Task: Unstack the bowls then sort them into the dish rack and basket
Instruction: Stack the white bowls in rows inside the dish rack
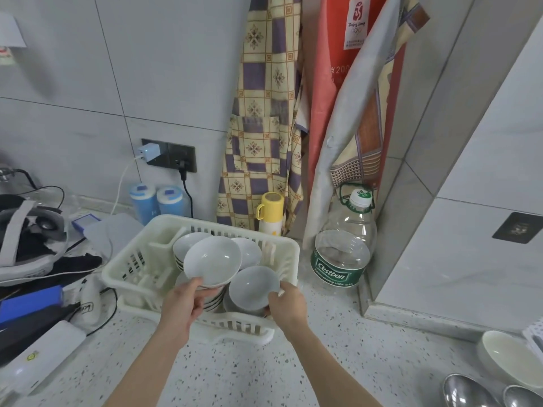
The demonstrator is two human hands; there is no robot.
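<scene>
A cream plastic dish rack (pixel 138 267) stands on the speckled counter and holds several white bowls. My left hand (pixel 183 306) grips the near rim of a large white bowl (pixel 213 259), tilted above a stack of striped bowls (pixel 216 299). My right hand (pixel 286 305) holds a smaller white bowl (pixel 252 286) by its right rim, low at the rack's front right. More white bowls (pixel 248 251) lean at the back of the rack. No basket is clearly in view.
A clear Cestbon water bottle (pixel 342 245) stands right of the rack, a yellow flask (pixel 270 212) behind it. Cables, a headset (pixel 29 239) and boxes crowd the left. A cream bowl (pixel 508 358) and metal spoons (pixel 467 392) lie at the lower right.
</scene>
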